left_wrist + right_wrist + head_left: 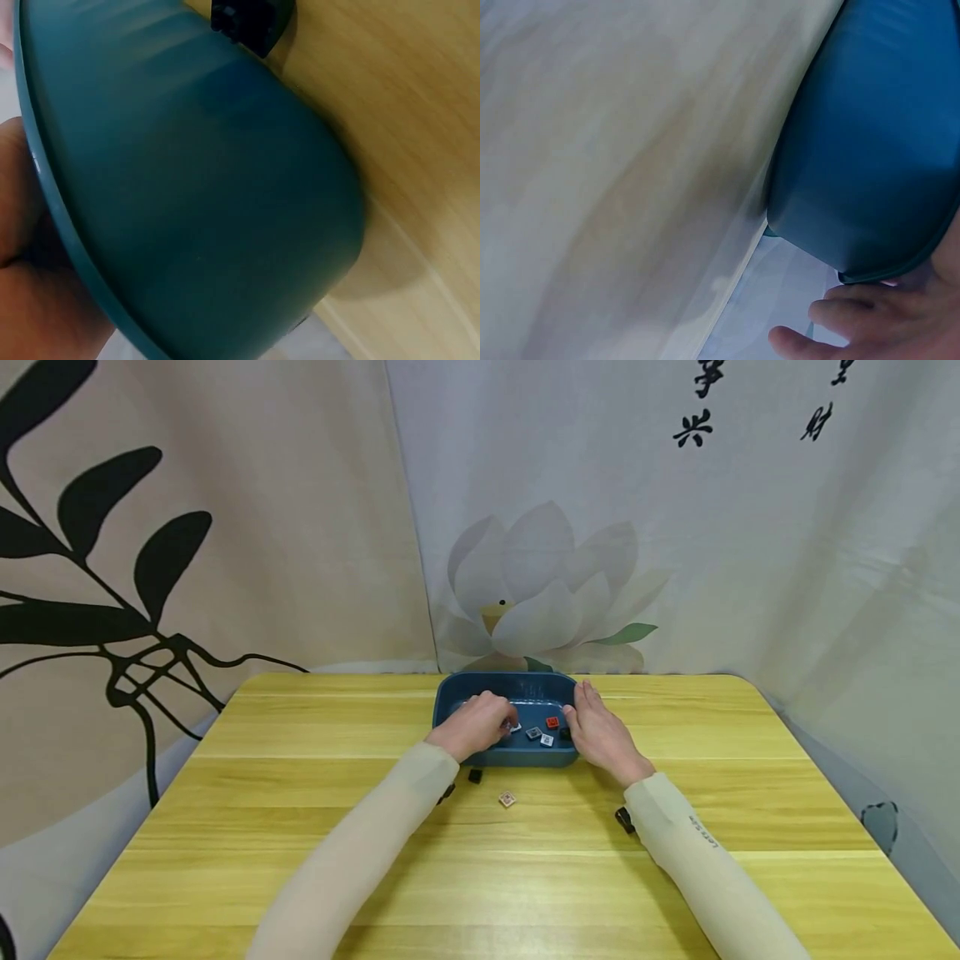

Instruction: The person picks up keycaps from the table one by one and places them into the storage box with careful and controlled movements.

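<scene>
A blue rectangular tray (525, 758) sits near the table's far edge. My left hand (474, 725) reaches over its left side, fingers bent down inside. A pale small piece (515, 727) shows at the fingertips; whether they pinch it cannot be made out. In the left wrist view the tray wall (202, 180) hides the fingertips. At the tray's right end, my right hand (603, 733) touches the rim with its fingers extended. Inside lie a red square piece (552, 722), a grey one (533, 732), a white one (547, 741) and a black one (566, 733).
On the wooden table (480, 877), a small black piece (476, 775) lies just in front of the tray, with a whitish patterned square piece (507, 798) nearer to me. A printed curtain (555, 460) hangs behind the table's far edge.
</scene>
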Available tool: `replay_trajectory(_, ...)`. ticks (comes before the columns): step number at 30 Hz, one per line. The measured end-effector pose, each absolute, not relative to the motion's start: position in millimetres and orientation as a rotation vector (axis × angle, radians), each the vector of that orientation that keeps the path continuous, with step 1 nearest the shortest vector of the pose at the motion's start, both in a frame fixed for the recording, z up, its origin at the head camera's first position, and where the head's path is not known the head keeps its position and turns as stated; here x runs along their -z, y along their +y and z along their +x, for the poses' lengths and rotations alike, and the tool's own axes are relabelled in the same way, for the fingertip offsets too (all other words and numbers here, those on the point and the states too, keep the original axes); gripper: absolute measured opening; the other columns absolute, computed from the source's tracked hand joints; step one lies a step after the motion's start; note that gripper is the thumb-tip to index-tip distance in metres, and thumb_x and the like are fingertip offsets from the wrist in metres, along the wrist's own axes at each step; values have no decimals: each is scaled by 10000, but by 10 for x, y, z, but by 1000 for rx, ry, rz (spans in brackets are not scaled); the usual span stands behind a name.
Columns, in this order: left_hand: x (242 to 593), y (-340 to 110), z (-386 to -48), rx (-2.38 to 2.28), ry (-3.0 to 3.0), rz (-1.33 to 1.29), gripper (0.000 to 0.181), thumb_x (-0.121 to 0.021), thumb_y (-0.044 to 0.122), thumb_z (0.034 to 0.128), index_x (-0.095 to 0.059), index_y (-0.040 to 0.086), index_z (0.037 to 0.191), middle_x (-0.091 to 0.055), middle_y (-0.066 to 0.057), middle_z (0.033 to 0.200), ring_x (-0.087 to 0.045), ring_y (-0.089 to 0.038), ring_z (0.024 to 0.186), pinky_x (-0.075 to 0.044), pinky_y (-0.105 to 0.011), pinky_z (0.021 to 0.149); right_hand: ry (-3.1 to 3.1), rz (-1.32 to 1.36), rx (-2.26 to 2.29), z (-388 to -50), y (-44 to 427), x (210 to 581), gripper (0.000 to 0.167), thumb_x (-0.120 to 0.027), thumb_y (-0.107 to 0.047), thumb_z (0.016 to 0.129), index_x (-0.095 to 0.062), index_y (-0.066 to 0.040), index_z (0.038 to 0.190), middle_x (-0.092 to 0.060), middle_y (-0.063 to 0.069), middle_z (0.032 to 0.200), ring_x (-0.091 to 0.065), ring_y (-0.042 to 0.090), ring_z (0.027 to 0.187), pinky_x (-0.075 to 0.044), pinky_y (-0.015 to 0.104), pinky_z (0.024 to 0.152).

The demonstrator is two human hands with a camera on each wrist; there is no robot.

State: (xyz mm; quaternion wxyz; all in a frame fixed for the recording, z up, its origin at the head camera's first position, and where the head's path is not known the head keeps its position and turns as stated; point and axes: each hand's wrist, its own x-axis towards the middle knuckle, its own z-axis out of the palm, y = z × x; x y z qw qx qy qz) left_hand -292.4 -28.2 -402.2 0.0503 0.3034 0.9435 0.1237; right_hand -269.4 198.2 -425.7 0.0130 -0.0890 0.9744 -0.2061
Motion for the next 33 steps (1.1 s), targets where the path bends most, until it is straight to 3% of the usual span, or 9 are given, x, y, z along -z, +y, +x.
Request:
replay_trajectory(18,4022,-241,-2983,-324,2831,837,231,-699,136,1005,-785,116,1219,-741,-39,1234,-690,-168,1086,-553,-339,975,3028,-261,643,-2693,1967,4249,651,-346,-313,1142,-155,102,1605,-74,254,1702,-115,403,1569,-189,539,1235)
replay_trajectory(28,3985,-410,-2829,-304,3027,835,294,-691,264,1018,-747,151,1283,-704,-43,1290,-681,-193,1096,-573,-356,928,3021,-261,649,-2706,1963,4258,653,-347,-311,1142,-147,102,1606,-65,258,1702,-118,415,1566,-193,547,1232)
replay_trajectory(33,3951,-498,-2691,-360,3103,904,322,-678,275,1025,-723,145,1316,-667,-53,1332,-657,-216,1148,-552,-364,977,3023,-263,648,-2706,1968,4263,651,-342,-309,1143,-141,100,1607,-63,258,1702,-110,412,1568,-188,547,1233)
